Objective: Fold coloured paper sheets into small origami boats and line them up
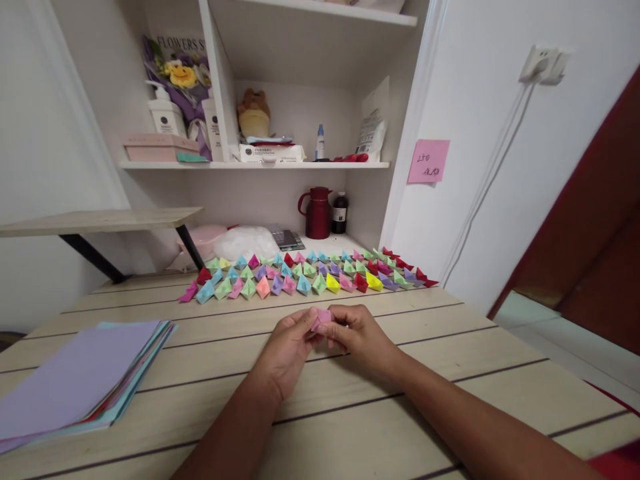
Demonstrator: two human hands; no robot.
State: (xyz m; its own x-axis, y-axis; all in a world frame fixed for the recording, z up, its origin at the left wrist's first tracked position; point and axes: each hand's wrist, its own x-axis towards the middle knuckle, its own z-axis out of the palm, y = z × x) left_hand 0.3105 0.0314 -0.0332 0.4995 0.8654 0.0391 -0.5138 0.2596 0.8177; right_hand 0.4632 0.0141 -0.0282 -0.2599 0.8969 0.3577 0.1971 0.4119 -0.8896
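Observation:
A small folded piece of pink paper (323, 317) is pinched between my two hands, above the striped wooden table (350, 420). My left hand (290, 343) grips its left side with the thumb on top. From the right, my right hand (361, 333) holds the other side between thumb and fingers. The fingers partly cover the paper, so its full shape is hidden. Just beyond my hands stand rows of small folded paper boats (319, 285) in many colours, reaching across the back of the table.
A stack of coloured paper sheets (80, 380) lies at the left, lilac on top. Behind it rises a small wooden stand (105, 221) with black legs. A dark red jug (318, 213) and a dark bottle (340, 213) stand in the shelf recess behind the boats.

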